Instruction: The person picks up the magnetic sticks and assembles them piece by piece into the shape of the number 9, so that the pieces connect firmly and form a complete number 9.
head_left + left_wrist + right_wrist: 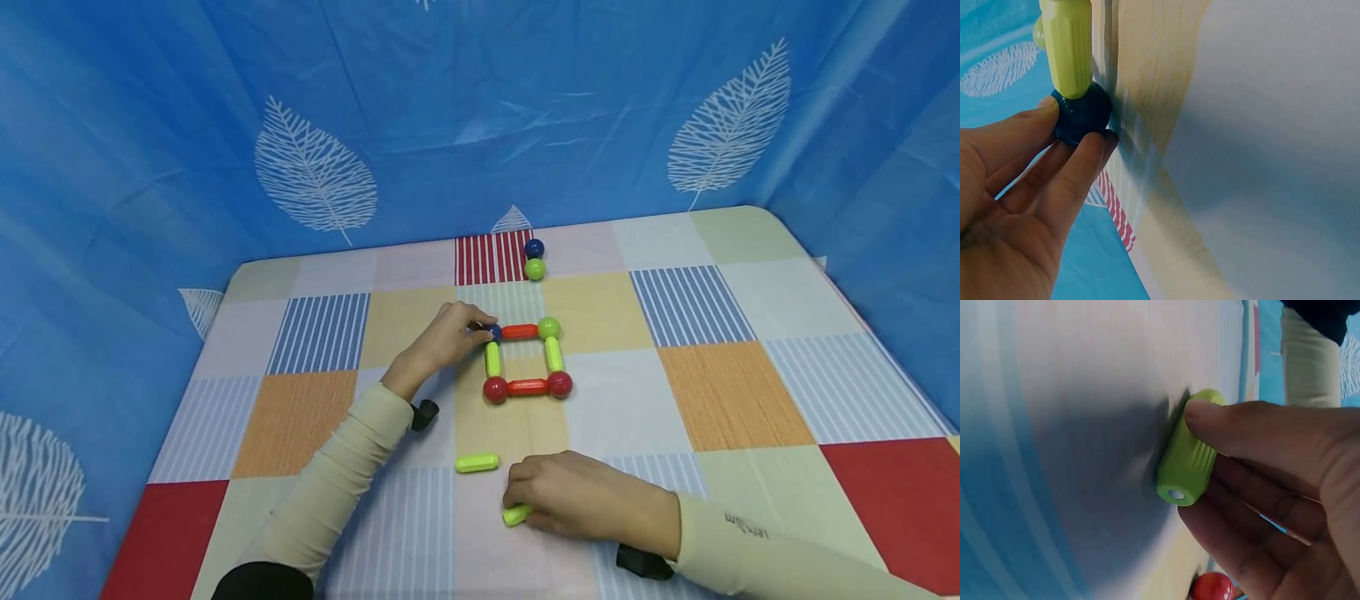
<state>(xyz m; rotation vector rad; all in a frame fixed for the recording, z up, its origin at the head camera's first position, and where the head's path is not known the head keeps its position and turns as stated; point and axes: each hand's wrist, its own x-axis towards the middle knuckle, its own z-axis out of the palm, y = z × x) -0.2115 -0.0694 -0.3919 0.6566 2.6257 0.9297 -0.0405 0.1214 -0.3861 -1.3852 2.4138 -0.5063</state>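
A square of rods and balls lies mid-table. Red balls [496, 390] form its near corners, a lime green ball [549, 327] the far right one and a dark blue ball [1082, 115] the far left one. Red rods [528, 387] make the near and far sides, lime green rods [553, 354] the other two. My left hand [447, 335] pinches the dark blue ball between thumb and fingers. Close to the front of the table, my right hand [570, 493] grips a loose lime green rod [1188, 459], thumb on top, its holed end showing in the right wrist view.
Another lime green rod [477, 463] lies between the square and my right hand. At the back edge, a second blue ball [534, 249] sits against a green ball [535, 269]. A patchwork cloth [735, 396] covers the table, with a blue leaf-print curtain [480, 108] behind.
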